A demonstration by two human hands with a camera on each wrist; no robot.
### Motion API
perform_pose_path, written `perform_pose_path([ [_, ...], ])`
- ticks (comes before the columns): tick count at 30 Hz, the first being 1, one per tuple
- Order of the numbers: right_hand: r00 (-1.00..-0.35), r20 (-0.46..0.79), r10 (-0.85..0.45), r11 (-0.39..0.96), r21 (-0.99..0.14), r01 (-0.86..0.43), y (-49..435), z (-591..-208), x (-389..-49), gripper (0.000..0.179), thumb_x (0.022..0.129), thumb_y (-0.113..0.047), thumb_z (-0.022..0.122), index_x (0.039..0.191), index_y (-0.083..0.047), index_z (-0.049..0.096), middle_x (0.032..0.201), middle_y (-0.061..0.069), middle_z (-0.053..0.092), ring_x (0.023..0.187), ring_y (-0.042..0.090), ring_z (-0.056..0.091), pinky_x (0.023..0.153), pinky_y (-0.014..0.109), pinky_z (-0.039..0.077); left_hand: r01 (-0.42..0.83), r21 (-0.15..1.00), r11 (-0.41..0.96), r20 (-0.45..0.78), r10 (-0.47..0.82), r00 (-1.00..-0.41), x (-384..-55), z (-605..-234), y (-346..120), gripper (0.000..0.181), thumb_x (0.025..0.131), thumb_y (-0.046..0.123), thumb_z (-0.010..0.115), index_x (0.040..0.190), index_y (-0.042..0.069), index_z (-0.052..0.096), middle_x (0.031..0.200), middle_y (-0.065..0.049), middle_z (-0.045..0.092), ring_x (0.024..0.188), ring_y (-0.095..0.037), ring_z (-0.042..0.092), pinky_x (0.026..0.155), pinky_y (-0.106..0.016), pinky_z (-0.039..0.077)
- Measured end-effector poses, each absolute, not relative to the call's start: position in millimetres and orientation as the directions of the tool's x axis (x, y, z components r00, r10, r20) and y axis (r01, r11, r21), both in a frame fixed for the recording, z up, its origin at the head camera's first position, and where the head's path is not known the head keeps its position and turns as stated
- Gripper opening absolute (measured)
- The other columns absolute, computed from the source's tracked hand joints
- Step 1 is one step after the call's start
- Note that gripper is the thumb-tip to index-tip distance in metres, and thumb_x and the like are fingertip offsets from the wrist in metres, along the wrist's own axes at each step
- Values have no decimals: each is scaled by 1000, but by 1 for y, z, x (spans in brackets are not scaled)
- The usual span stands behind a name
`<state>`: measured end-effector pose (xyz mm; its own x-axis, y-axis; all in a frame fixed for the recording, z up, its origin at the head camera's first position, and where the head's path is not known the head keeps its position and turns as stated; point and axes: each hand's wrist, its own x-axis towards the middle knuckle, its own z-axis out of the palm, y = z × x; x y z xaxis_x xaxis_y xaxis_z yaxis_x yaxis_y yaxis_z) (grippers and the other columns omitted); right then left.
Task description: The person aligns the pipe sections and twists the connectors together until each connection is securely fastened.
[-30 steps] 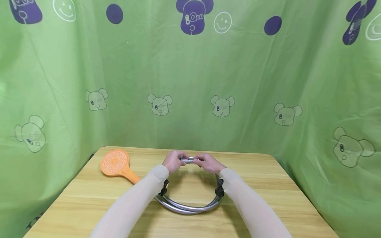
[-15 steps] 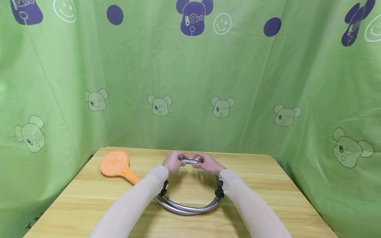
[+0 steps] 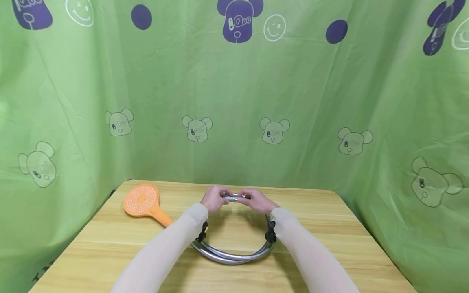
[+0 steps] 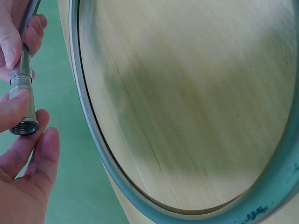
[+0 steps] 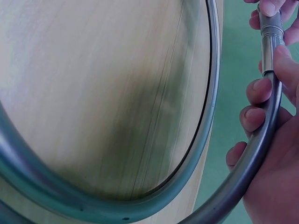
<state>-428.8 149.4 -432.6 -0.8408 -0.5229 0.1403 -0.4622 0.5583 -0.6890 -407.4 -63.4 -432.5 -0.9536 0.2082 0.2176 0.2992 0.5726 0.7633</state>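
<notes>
A silver shower hose (image 3: 234,260) is coiled into a loop on the table, one end raised between both hands near the far edge. My left hand (image 3: 213,199) pinches the hose's metal end nut (image 4: 22,100) between thumb and fingertips. In the left wrist view the nut's threaded opening faces outward. My right hand (image 3: 256,200) grips the hose just behind, thumb on the smooth metal sleeve (image 5: 268,49) and fingers curled round the hose. Left of the hands lies an orange shower head (image 3: 141,200), spray face up, its handle end hidden behind the left forearm.
The wood-grain table (image 3: 311,244) has rounded far corners. A green curtain (image 3: 234,158) with bear prints hangs close behind and at both sides. Black straps (image 3: 270,232) circle the wrists, right beside the hose loop.
The fingers of my right hand loosen and spread on the sleeve half a second ago, then come together on it again. My left hand, the hose loop and the shower head stay put.
</notes>
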Motion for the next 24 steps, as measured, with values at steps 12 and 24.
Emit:
perform_pose_path([
  [12,-862,92,-498,575,-710,-407,149,-434,-430,24,101,-31,61,113,-12,69,78,2,55,69,15,46,61,26,39,286,781,555,206,203,-957,-409,-433,-64,27,81,-1,78,100,18,78,90,-2,71,82,-18,61,70,-31,51],
  [24,-847,136,-514,549,-706,-447,150,-436,-431,14,98,-22,66,106,-10,67,83,4,57,74,15,48,65,28,43,273,798,538,191,205,-960,-407,-431,-64,28,81,-3,77,101,17,78,91,-2,71,81,-18,62,68,-31,52],
])
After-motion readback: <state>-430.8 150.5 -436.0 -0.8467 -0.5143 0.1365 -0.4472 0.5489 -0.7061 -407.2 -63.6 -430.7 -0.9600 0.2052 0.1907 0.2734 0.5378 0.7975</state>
